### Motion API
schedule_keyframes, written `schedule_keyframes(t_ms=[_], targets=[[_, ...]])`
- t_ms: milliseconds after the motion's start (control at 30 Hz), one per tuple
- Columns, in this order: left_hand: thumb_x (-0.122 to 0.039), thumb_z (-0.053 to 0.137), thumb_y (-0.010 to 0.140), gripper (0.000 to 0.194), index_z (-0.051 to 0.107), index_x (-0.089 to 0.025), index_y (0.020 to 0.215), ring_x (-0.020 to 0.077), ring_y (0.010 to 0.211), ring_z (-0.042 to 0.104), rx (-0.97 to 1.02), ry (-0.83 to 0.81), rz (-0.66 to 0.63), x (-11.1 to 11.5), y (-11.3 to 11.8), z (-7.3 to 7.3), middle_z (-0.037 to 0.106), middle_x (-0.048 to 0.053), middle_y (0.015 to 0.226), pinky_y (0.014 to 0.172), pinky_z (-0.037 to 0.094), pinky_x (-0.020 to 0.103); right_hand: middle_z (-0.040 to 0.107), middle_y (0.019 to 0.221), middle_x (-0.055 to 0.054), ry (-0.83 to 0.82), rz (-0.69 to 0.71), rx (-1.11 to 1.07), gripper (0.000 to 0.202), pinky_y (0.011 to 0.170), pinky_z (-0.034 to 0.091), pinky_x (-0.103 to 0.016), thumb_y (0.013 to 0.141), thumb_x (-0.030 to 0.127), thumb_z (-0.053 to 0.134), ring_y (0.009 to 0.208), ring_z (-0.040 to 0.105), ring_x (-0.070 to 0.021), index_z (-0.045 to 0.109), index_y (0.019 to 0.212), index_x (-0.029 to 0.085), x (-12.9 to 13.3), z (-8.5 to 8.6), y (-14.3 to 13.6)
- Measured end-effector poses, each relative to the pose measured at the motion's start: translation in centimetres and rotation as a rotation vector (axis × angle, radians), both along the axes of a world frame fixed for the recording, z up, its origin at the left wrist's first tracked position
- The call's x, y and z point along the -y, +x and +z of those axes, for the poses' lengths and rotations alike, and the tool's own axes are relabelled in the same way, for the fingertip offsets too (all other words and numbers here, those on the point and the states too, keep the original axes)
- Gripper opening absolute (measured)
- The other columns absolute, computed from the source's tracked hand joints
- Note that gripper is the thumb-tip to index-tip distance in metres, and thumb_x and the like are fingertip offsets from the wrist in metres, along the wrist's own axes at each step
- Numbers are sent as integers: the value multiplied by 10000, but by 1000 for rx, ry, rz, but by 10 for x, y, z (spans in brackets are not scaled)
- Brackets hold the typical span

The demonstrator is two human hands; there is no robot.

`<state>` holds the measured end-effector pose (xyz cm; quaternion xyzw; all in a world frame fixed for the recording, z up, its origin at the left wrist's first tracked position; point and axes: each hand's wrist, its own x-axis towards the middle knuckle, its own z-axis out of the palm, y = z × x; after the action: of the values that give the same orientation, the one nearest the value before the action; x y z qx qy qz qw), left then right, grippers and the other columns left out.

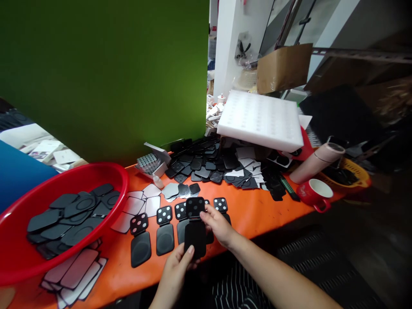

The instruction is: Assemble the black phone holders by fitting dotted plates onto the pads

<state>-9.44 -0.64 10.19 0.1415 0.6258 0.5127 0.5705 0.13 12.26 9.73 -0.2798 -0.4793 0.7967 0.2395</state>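
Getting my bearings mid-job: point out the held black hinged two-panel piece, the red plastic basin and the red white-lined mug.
Held black hinged two-panel piece (195, 234): head view, on its lower panel.
Red plastic basin (16, 231): head view, on its bare inner wall.
Red white-lined mug (309, 195): head view, on its outer side.

light uneven | green panel (112, 77) brightest toward its right | lower right dim | right edge blurred

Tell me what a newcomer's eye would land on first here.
The large green panel filling the upper left, above the bright orange tabletop. Next, the big red basin at the left, holding dark flat pieces. Then, near the front edge, the left hand and right hand holding a two-part black piece.
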Motion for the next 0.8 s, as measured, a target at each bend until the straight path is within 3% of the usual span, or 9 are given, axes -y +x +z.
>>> schedule_keyframes(t_ms=[167,400,533,633,700,800], targets=[[-386,614,674,324,636,-156,901,162,652,562,-26,57,-84,5,2,-1,647,12,701,556,431,229,542,663,10,-36,-3,85,337,483,362,-203,695,449,596,505,459,-81,554,871,165,-10,-2,2],[-392,597,695,306,633,-160,892,133,590,520,39,81,-175,8,10,-17,614,-7,659,531,405,221,540,667,9,287,73,144,260,589,394,-225,738,399,565,593,481,-97,572,745,139,-9,1,17],[-407,572,712,279,651,-160,816,157,622,564,74,82,-321,7,23,-21,637,12,674,575,438,246,593,801,-28,153,63,146,306,679,420,-265,731,404,571,716,542,-137,583,873,133,-11,-7,42],[-386,558,727,287,646,-173,899,208,776,609,10,76,-456,5,29,-20,681,49,795,696,466,298,609,810,-44,96,-30,255,362,608,435,-259,714,408,581,660,559,-136,553,944,131,-31,-17,73],[-378,548,734,314,626,-193,975,225,870,604,-117,77,-473,3,28,-20,682,64,910,781,458,330,616,826,-57,184,-89,423,387,560,438,-253,714,407,569,645,569,-142,532,978,128,-53,-23,93],[-401,517,747,323,620,-222,995,234,971,574,-327,83,-444,0,23,-21,650,64,1037,871,421,352,620,894,-80,371,-104,640,353,634,451,-273,714,367,559,759,583,-170,542,956,112,-85,-31,113]])
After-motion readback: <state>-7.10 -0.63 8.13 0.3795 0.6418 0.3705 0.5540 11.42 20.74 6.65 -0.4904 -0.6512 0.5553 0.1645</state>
